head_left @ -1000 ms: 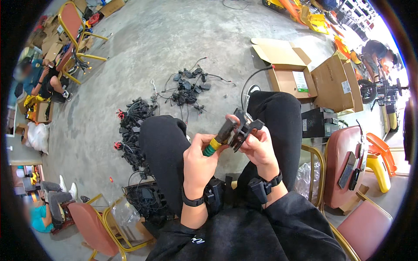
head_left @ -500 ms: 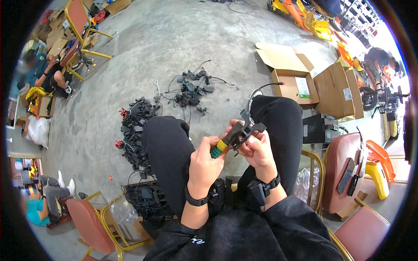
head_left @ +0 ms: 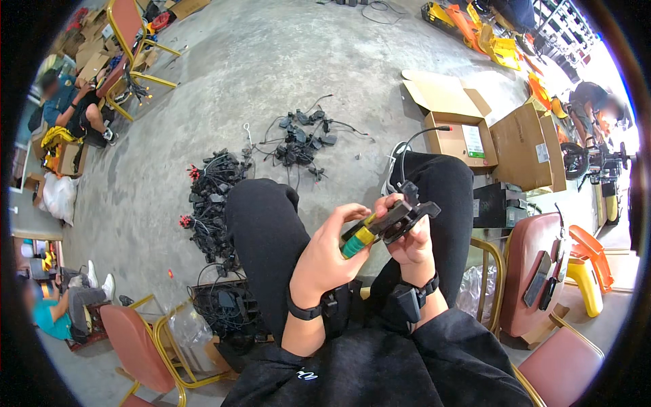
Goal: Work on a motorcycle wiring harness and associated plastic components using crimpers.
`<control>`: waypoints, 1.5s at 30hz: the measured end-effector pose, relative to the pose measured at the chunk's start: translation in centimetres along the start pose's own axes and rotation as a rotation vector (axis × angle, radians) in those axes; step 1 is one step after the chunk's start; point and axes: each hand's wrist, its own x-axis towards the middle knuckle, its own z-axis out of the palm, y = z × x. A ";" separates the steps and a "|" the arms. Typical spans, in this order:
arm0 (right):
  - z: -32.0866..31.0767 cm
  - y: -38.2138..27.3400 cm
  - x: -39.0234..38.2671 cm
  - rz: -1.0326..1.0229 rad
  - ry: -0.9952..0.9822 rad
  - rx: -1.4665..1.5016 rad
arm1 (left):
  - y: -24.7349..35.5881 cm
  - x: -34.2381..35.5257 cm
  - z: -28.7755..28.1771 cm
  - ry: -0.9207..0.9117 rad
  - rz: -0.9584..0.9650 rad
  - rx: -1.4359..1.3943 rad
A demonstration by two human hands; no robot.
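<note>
My left hand [head_left: 327, 254] is closed around the green and yellow handle [head_left: 357, 244] of a hand tool, over the gap between my knees. The tool's working end is hidden at a black lever unit [head_left: 401, 220]. My right hand [head_left: 412, 244] grips that unit from below and the right side, with finger tips also showing on its upper left edge. A cable [head_left: 405, 152] rises from the unit's top, arcs over my right knee and ends in a red-tipped plug [head_left: 444, 128].
On the floor ahead lie a loose pile of black cabled parts [head_left: 298, 139] and a bigger heap [head_left: 215, 197] by my left knee. Open cardboard boxes [head_left: 519, 149] stand front right. Chairs [head_left: 536, 271] flank me. Other people [head_left: 68, 102] sit or crouch at the edges.
The black lever unit has turned clockwise and shifted slightly right and down. My left hand's fingers have loosened and lifted along the tool handle, showing more of its green and yellow.
</note>
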 end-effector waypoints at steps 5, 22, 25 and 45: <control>-0.3 -0.6 -0.2 -0.009 0.004 0.053 | -0.6 0.2 -0.7 -0.226 0.027 0.094; -0.5 -0.8 0.1 0.040 0.009 -0.030 | -0.7 -0.5 -0.1 -0.209 -0.058 -0.145; 0.1 -1.3 0.2 0.043 0.048 -0.100 | -0.8 -0.6 -0.1 -0.222 -0.118 -0.195; 0.4 -1.9 1.1 0.140 0.080 -0.426 | 0.9 -2.3 -3.5 0.089 -0.282 -0.109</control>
